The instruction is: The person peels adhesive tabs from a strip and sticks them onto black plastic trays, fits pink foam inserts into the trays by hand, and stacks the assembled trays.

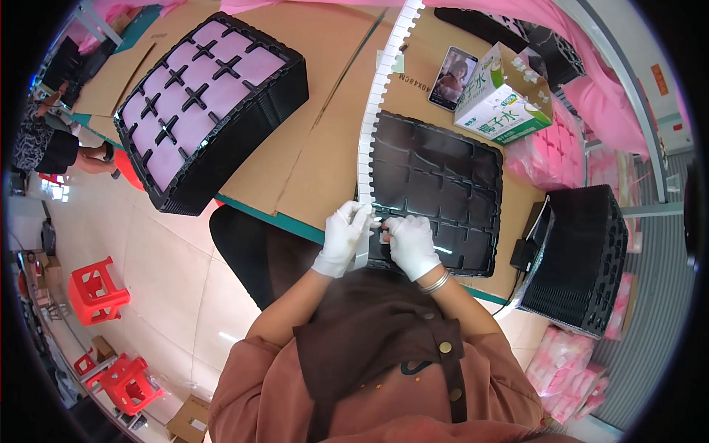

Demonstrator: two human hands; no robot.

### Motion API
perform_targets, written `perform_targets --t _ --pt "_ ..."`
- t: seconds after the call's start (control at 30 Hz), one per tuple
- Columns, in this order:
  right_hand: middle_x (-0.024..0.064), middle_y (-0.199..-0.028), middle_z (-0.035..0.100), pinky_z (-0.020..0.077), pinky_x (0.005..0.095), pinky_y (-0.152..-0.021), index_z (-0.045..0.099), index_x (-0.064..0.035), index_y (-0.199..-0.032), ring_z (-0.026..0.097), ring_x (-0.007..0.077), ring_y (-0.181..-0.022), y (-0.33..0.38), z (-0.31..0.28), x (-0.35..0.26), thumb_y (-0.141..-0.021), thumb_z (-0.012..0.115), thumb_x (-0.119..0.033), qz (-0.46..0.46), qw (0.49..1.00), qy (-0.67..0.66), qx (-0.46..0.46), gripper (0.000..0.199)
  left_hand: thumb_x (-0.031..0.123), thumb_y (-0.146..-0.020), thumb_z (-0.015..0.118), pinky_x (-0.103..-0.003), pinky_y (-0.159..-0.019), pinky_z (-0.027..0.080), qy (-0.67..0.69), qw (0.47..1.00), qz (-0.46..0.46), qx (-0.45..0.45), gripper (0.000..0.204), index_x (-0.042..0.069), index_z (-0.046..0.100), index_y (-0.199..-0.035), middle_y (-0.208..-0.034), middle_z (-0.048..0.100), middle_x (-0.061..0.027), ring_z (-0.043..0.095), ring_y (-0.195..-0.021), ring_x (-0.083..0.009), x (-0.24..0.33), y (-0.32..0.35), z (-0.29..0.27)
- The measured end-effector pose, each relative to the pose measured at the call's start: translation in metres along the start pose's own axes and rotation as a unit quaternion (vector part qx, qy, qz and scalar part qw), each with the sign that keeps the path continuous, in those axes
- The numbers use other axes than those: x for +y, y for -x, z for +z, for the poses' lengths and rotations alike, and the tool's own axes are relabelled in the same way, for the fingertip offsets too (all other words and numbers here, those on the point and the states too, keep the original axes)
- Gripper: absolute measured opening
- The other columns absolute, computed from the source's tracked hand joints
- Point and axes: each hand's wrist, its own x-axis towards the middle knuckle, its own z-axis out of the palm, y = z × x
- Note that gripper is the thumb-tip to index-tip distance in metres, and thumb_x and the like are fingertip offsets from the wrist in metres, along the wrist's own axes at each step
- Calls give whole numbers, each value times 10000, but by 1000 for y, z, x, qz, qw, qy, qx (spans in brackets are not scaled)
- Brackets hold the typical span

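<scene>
My left hand (343,238), in a white glove, is closed around the lower part of a long white strip (367,140) with notches along one edge. The strip runs up and away past the far edge of the cardboard-topped table. Close beside it, my white-gloved right hand (412,244) has its fingertips pinched together near a small pale piece. What those fingers grip is too small to tell. Both hands are over the near left part of a black plastic tray (443,184) with divided compartments.
A stack of black trays with pink-lilac sheets (210,81) stands on the left. Back right are a phone (453,77) and a green-and-white carton (502,103). More black trays (572,255) stand at the right by a black adapter (526,253). Red stools (100,290) are on the floor.
</scene>
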Motion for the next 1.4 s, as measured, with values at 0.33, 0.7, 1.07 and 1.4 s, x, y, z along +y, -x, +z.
perform_targets --t 0.33,0.7,1.07,1.4 --pt "37 -705 604 398 386 -730 613 -147 -719 581 243 -748 11 -1 10 -726 623 -98 -88 995 19 44 50 213 -947 570 -248 -605 524 -22 1000 10 -2 200 14 585 -930 -841 646 -46 680 -755 -147 8 -2 4" --pt "145 -803 654 486 318 -681 663 -16 -910 612 225 -697 -132 -247 140 -859 569 -120 177 839 -182 482 149 193 -943 580 -244 -636 521 7 999 32 -1 190 6 604 -918 -827 641 -35 635 -731 -103 11 7 0" --pt "190 -891 670 516 401 -761 716 -128 -973 671 312 -842 -130 -273 310 -805 671 -264 262 919 16 295 221 194 -908 626 -288 -745 495 -334 914 150 178 265 -18 613 -1067 -944 634 -106 636 -798 -182 46 21 -81" --pt "134 -826 690 519 338 -694 698 -87 -960 674 243 -732 -55 -183 346 -778 635 -87 333 925 10 183 193 139 -897 617 -348 -858 480 -437 819 259 267 288 6 561 -1146 -1206 526 -150 558 -1062 -266 74 46 -68"
